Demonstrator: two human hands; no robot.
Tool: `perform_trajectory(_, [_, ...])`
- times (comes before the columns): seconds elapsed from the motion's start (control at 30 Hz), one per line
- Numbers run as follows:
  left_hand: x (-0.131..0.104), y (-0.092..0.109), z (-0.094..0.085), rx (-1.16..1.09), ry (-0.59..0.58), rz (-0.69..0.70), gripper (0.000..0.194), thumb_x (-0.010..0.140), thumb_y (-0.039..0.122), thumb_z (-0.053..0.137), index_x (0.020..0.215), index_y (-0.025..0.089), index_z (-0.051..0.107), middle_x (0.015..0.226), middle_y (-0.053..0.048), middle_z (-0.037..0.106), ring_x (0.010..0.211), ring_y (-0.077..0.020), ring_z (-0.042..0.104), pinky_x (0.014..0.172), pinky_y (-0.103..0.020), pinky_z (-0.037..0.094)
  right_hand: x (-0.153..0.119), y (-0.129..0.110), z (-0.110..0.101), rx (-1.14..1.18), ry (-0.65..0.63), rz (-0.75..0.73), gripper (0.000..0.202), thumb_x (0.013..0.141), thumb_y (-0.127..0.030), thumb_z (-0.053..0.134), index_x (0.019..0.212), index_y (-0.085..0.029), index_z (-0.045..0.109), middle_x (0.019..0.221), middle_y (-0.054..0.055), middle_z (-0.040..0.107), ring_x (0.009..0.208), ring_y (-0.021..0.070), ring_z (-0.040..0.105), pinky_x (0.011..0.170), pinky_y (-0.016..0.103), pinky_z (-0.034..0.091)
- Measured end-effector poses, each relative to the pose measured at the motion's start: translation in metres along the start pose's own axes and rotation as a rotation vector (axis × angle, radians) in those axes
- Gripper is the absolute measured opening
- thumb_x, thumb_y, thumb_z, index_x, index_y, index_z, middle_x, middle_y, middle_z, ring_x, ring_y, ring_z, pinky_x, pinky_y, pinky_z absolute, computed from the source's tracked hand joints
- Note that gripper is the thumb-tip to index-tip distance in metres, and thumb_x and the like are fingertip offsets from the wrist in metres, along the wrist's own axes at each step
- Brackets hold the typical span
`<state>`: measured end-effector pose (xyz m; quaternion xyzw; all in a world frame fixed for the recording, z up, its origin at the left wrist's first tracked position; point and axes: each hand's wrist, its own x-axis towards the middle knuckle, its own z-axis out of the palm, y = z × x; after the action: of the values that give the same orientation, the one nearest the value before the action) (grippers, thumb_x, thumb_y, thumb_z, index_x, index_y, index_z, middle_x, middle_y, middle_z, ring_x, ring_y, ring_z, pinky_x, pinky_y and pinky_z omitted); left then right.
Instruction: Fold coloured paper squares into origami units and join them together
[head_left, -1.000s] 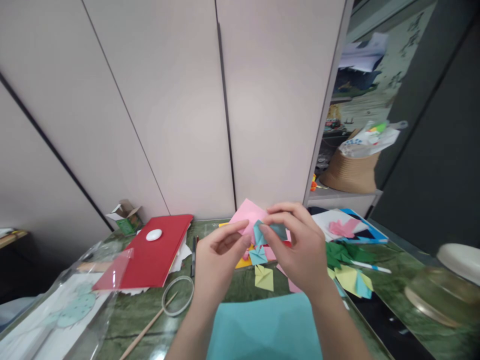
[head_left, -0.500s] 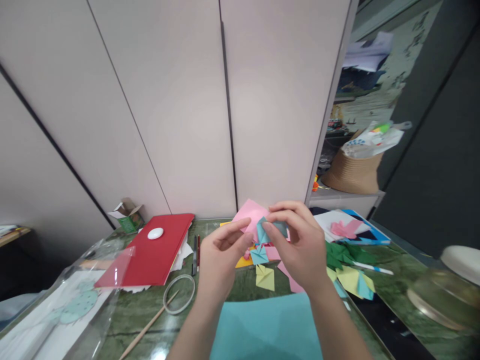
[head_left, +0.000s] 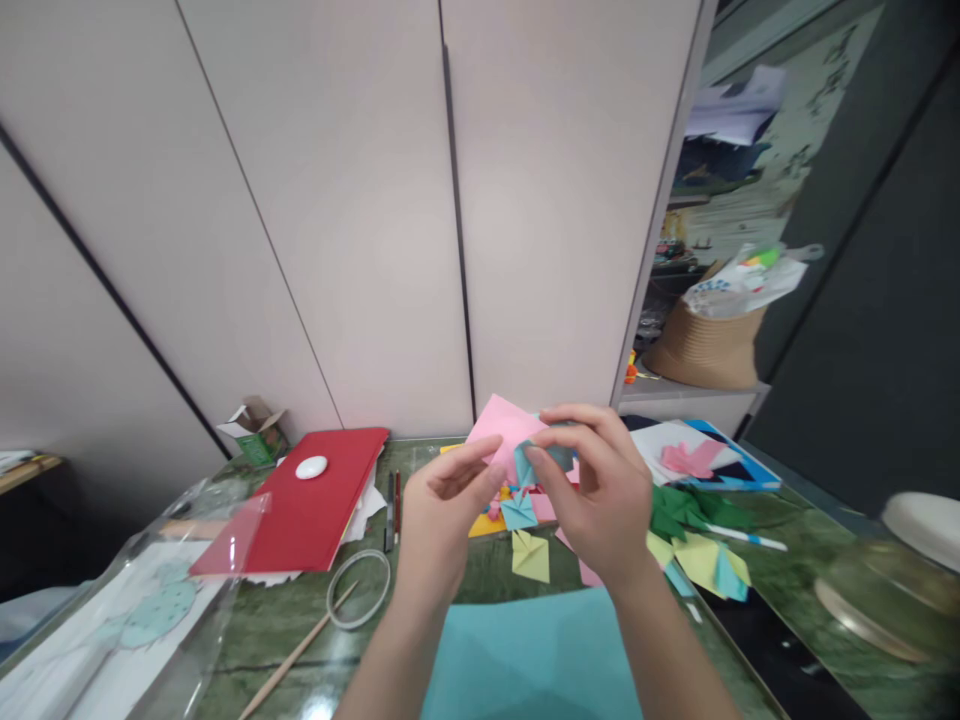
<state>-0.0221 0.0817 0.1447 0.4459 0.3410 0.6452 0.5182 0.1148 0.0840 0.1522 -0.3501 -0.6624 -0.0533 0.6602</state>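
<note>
My left hand [head_left: 450,510] pinches a pink folded paper [head_left: 506,425] at its lower left, thumb below and fingers bent. My right hand [head_left: 596,480] is closed on a small blue folded paper [head_left: 525,465], which lies against the pink one; its fingers hide part of both. Just below the hands, another blue folded piece [head_left: 519,512] and a yellow folded piece [head_left: 531,556] lie on the table. A large turquoise sheet [head_left: 532,655] is spread under my forearms.
To the left are a red folder [head_left: 300,520] with a white oval object [head_left: 311,467], a tape ring [head_left: 358,590] and a wooden stick [head_left: 300,645]. At right lie green paper [head_left: 675,512], yellow and blue pieces [head_left: 709,565], a white pen [head_left: 746,537] and a glass jar [head_left: 877,600].
The pink paper has tilted slightly and shifted a little to the right between my hands. Less of the blue paper shows beside my right thumb. Both hands stay nearly in place.
</note>
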Motion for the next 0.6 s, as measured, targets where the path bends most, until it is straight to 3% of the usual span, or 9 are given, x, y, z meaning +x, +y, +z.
perform_trajectory(0.6, [-0.0049,0.0043,-0.0005,0.248,0.043,0.141,0.021,0.063,0.023,0.077,0.083,0.020,0.076,0.075,-0.004,0.074,0.066,-0.0149,0.067,0.061,-0.022,0.056,0.0004,-0.0043,0.0023,-0.046,-0.001,-0.005,0.009,0.080,-0.013,0.059,0.079,-0.021,0.062,0.091,0.006,0.061,0.085,0.0196,0.062,0.069,0.034,0.054])
